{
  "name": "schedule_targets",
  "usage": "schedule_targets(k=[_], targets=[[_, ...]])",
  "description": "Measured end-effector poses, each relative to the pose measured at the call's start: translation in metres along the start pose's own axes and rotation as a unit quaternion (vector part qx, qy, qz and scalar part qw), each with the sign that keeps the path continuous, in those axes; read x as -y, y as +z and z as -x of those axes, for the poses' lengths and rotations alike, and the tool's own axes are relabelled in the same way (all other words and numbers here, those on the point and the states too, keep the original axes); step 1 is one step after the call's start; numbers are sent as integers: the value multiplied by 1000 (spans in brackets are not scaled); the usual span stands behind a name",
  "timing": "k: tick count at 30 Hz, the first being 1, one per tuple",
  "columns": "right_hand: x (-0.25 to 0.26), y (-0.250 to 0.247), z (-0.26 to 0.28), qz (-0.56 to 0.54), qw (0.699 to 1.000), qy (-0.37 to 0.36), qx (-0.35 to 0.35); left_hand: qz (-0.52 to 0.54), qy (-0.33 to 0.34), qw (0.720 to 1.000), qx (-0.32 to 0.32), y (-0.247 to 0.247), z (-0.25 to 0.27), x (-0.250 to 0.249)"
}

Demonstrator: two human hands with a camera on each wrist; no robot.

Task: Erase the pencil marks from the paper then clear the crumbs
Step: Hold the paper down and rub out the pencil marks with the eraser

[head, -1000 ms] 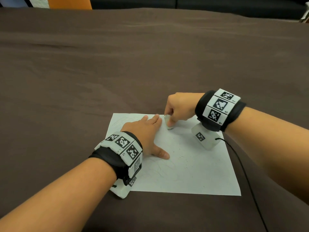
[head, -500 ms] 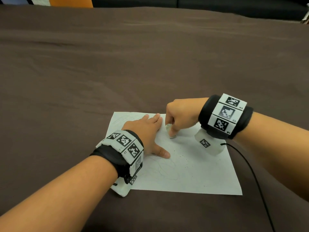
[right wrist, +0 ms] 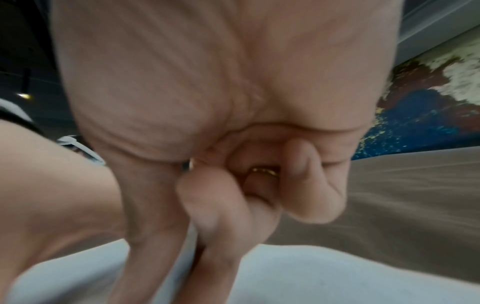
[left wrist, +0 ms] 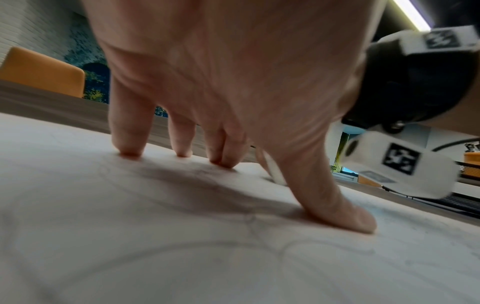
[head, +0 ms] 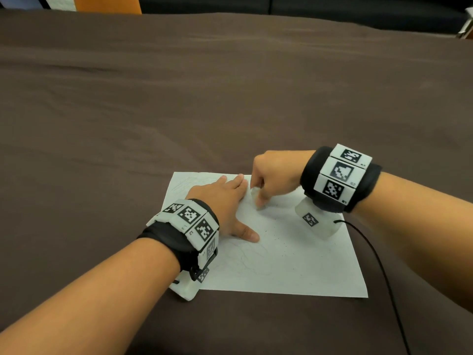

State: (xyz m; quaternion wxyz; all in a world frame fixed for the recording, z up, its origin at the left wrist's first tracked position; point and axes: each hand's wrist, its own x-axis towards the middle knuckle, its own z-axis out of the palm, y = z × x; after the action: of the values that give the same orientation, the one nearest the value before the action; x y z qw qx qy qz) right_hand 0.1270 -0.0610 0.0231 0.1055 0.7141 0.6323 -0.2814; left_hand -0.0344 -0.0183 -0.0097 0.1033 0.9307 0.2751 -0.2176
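Note:
A white sheet of paper (head: pixel 294 265) with faint pencil lines lies on the brown cloth. My left hand (head: pixel 222 198) lies flat on its upper left part, fingers (left wrist: pixel 127 142) and thumb pressing it down. My right hand (head: pixel 271 172) pinches a small white eraser (head: pixel 256 196) and holds its tip against the paper just right of the left fingertips. In the left wrist view the eraser (left wrist: pixel 275 172) shows behind the thumb. The right wrist view shows only curled fingers (right wrist: pixel 215 205) over the paper (right wrist: pixel 337 273). Dark crumbs (head: pixel 284 242) are scattered over the middle of the sheet.
The brown cloth (head: pixel 204 98) covers the whole table far beyond the paper. A black cable (head: pixel 384 272) runs from my right wrist past the sheet's right edge. An orange chair back (head: pixel 107 3) stands past the far edge.
My right hand with the eraser has shifted slightly back and forth on the upper part of the sheet. The left hand has stayed pressed on the paper.

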Motion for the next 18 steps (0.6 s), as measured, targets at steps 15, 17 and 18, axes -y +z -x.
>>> schedule_targets(k=[15, 17, 18], targets=[[-8, -8, -9, -30, 997, 23, -62, -4, -4, 1000, 7, -1, -1, 1], [-3, -2, 0, -21, 999, 3, -23, -1, -3, 1000, 4, 0, -2, 1], [-1, 3, 4, -17, 1000, -3, -5, 1, -1, 1000, 2, 0, -2, 1]])
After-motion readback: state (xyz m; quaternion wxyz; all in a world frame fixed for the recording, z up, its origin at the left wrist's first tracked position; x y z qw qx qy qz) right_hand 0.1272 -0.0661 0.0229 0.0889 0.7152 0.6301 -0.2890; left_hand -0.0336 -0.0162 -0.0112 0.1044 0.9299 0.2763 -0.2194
